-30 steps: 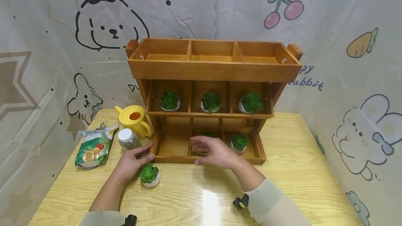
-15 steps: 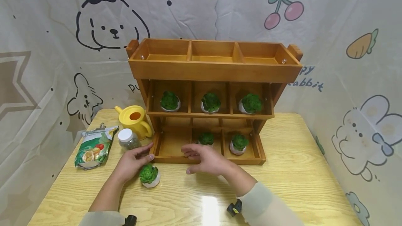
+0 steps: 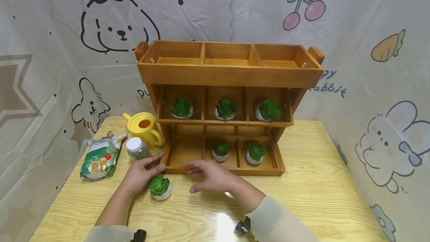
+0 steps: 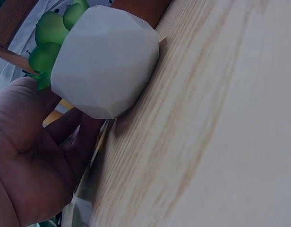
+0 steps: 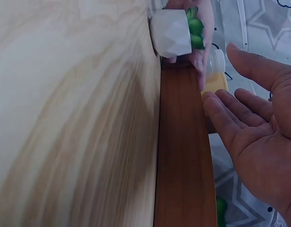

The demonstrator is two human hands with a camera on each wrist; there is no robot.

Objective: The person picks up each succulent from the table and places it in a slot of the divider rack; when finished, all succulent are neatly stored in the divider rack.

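Observation:
My left hand [image 3: 141, 174] rests its fingertips against the left end of the wooden shelf's bottom tray [image 3: 188, 171]. Just in front of that hand a potted succulent [image 3: 160, 188] stands on the table, green leaves in a white faceted pot; in the left wrist view the pot [image 4: 105, 61] appears large beside the palm. My right hand [image 3: 211, 176], fingers extended and holding nothing, hovers before the bottom tray's front board. In the right wrist view its fingers [image 5: 230, 113] point toward the small pot [image 5: 171, 33] and the left hand.
Similar potted plants sit in the middle [image 3: 220, 150] and right [image 3: 256, 154] bottom compartments, and three more fill the middle tier [image 3: 226, 109]. On the left are a yellow watering can [image 3: 144, 132], a white-lidded jar [image 3: 137, 150] and a green printed bag [image 3: 102, 158].
My right hand has moved left and toward me, away from the plant in the middle bottom compartment, which now shows fully. The left hand has stayed at the tray's corner.

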